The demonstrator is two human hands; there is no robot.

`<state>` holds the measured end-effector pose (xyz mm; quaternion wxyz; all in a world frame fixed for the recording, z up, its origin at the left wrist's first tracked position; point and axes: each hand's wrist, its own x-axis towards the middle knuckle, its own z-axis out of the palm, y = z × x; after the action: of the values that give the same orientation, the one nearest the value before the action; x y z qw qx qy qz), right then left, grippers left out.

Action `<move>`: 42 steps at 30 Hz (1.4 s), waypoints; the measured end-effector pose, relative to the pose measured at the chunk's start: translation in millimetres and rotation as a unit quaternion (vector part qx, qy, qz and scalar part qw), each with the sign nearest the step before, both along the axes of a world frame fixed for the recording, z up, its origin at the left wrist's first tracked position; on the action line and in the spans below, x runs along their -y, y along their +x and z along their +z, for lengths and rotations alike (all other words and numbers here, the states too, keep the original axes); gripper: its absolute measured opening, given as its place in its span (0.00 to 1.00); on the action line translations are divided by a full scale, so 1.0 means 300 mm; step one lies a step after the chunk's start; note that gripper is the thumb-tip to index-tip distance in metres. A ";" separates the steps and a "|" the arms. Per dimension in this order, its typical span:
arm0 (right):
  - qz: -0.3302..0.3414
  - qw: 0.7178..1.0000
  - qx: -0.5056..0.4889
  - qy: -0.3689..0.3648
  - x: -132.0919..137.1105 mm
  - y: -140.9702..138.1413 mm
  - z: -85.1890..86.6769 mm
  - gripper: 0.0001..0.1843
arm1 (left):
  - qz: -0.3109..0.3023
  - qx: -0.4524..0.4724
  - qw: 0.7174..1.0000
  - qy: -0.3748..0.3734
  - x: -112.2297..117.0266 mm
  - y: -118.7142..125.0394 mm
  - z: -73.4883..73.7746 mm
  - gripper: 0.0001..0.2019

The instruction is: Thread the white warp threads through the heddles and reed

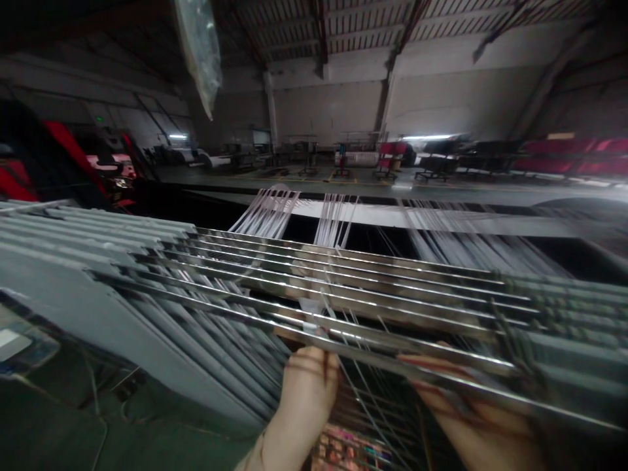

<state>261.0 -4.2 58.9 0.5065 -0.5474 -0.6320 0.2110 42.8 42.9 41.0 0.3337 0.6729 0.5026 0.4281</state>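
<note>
My left hand (pixel 311 369) is closed with curled fingers, just under the front metal bar (pixel 220 311) of a loom-like frame. Its fingertips go behind the bar, so what they hold is hidden. A small white piece (pixel 309 326) shows just above that hand. Farther right, my right hand (pixel 471 405) reaches beneath the same bar; motion blur and the bar hide its fingers. Loose white threads (pixel 360 373) hang down between the two hands. Several more parallel metal bars (pixel 353 278) run across beyond them.
Grey frame panels (pixel 122 333) stand at the left, with more grey frame ends (pixel 579 320) at the right. Bundles of white yarn (pixel 265 212) stretch over the far side. A plastic sheet (pixel 199 52) hangs overhead. Cables (pixel 98 405) lie on the green floor.
</note>
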 end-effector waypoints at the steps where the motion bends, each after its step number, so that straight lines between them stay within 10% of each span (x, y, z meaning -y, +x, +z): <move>1: -0.002 1.000 -0.001 -0.021 -0.004 -0.012 -0.006 0.17 | -0.020 0.024 0.999 -0.017 0.006 0.008 0.009 0.14; 8: 0.062 0.994 -0.012 -0.088 -0.090 -0.019 -0.028 0.16 | -0.098 -0.096 0.987 0.088 0.070 0.021 0.080 0.17; 11: -0.006 0.995 -0.007 -0.099 -0.041 -0.001 -0.021 0.13 | -0.006 0.006 1.000 -0.004 0.004 0.002 0.068 0.16; 14: -0.116 0.986 0.020 -0.116 0.018 -0.021 0.000 0.16 | -0.044 0.170 0.974 -0.141 -0.029 -0.003 0.068 0.19; 18: -0.021 0.988 0.060 -0.144 0.004 -0.083 0.037 0.16 | -0.103 0.264 0.932 -0.228 0.059 0.014 0.069 0.15; 22: 0.057 0.980 0.053 -0.185 -0.036 -0.107 0.046 0.12 | -0.119 0.150 0.973 -0.128 0.136 0.012 0.049 0.12; 30: -0.093 0.993 0.070 -0.007 0.066 -0.107 0.040 0.09 | 0.087 -0.105 0.990 0.020 0.024 -0.032 0.004 0.13; 36: -0.002 0.982 0.188 -0.002 0.041 -0.090 0.020 0.10 | -0.012 0.043 0.999 -0.008 0.029 -0.011 0.054 0.10; 42: 0.097 0.985 0.142 -0.019 -0.013 -0.163 0.102 0.11 | -0.128 -0.111 0.968 0.184 0.179 -0.033 0.060 0.14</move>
<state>212.2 -0.3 89.6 0.3780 -0.5173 -0.7435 0.1918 32.8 -10.7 58.9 0.1983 0.8247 0.3585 0.3899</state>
